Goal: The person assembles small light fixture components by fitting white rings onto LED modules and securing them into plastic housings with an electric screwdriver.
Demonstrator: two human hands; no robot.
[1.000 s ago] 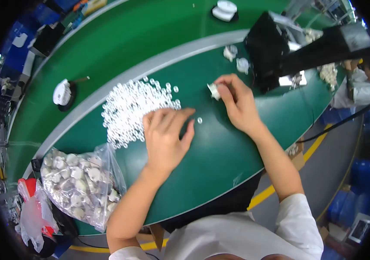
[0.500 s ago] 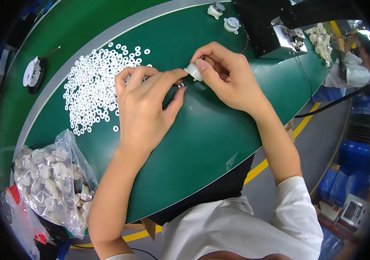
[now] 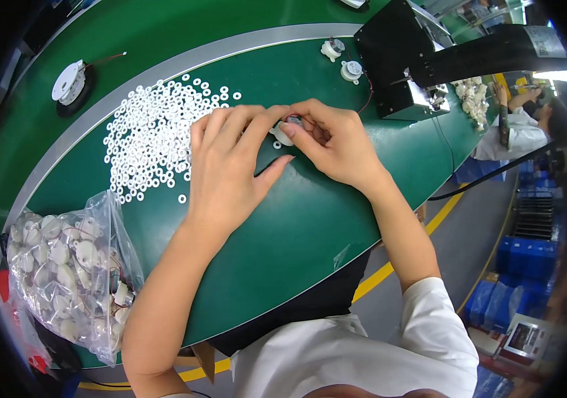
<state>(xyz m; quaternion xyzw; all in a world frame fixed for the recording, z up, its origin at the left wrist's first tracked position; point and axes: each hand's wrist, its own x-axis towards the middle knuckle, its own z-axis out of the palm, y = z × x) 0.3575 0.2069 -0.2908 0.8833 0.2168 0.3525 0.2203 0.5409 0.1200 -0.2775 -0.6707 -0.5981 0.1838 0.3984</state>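
Between the thumb and fingers of my right hand (image 3: 336, 142) is a small motor with a white round plastic housing (image 3: 284, 137); its metal body and dark reddish wires partly show. Against it from the left rests the forefinger of my left hand (image 3: 230, 156). That hand's thumb stands well away from the fingers, with nothing visible between. Just under the housing shows one white ring washer (image 3: 277, 145); whether it lies on the table or touches the housing, I cannot tell. Left of my left hand spreads a heap of white ring washers (image 3: 150, 139), partly hidden by the fingers.
Two more white-housed motors (image 3: 351, 71) lie toward the back. At right stands a black machine (image 3: 396, 63) with a metal head. A clear bag of white-housed motors (image 3: 64, 265) sits at left. A white reel-like part (image 3: 69, 83) lies beyond the grey edge. Another person (image 3: 519, 123) sits far right.
The housing has tipped over in my right hand and come lower and nearer my left hand. My left thumb has opened away from its forefinger. The whole view has shifted a little.
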